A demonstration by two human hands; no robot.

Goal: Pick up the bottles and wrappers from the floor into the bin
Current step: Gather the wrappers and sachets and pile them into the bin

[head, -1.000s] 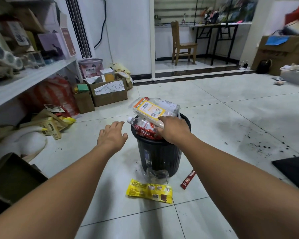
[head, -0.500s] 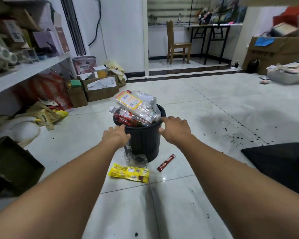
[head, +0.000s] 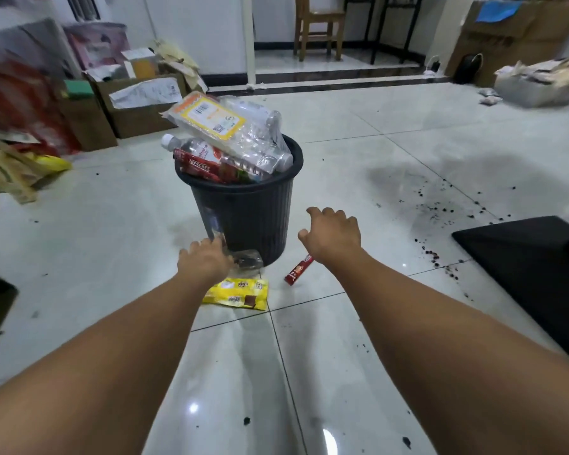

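A black ribbed bin (head: 253, 211) stands on the white tiled floor, heaped above its rim with clear plastic bottles (head: 253, 139) and a red Nescafe wrapper (head: 199, 165). A crumpled clear bottle (head: 245, 257) leans against the bin's base. A yellow wrapper (head: 235, 293) lies flat in front of it, and a red stick sachet (head: 298, 270) lies to the right. My left hand (head: 206, 261) hovers low over the clear bottle, fingers spread, holding nothing. My right hand (head: 332, 234) hangs open just above the red sachet, beside the bin.
Cardboard boxes (head: 138, 103) and yellow bags (head: 20, 169) crowd the left wall. A black mat (head: 523, 267) lies at the right, with dark specks (head: 440, 211) scattered on the tiles. A wooden chair (head: 319, 24) stands beyond a floor step at the back.
Both hands have come off the bin's rim and dropped toward the floor items at its base. The view has tilted down and closer to the bin.
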